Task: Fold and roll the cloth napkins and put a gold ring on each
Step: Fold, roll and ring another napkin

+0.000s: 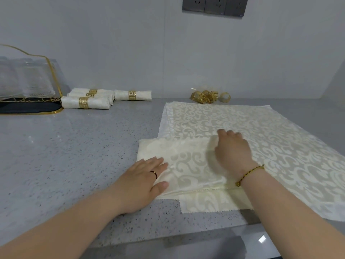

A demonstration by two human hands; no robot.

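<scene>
- Countertop (74,156): speckled grey, bearing all items.
- Left hand (141,184): fingers straight, pressing flat on the left end of the folded napkin (190,165).
- Right hand (233,150): fingers bent at the fold's far right corner; whether they pinch cloth cannot be told.
- Flat napkins (270,128): spread beneath the folded one.
- Rolled napkins (87,100): four, ringed, far left.
- Gold rings (207,96): loose heap by the wall.

My grey speckled counter (74,156) carries a gold-rimmed rack (56,111) at far left. Four ringed rolled napkins (104,98) lie just right of it, and loose gold rings (209,96) are heaped by the far wall. Spread napkins (261,131) lie at right, and the folded napkin (186,165) on them overhangs onto the counter.
</scene>
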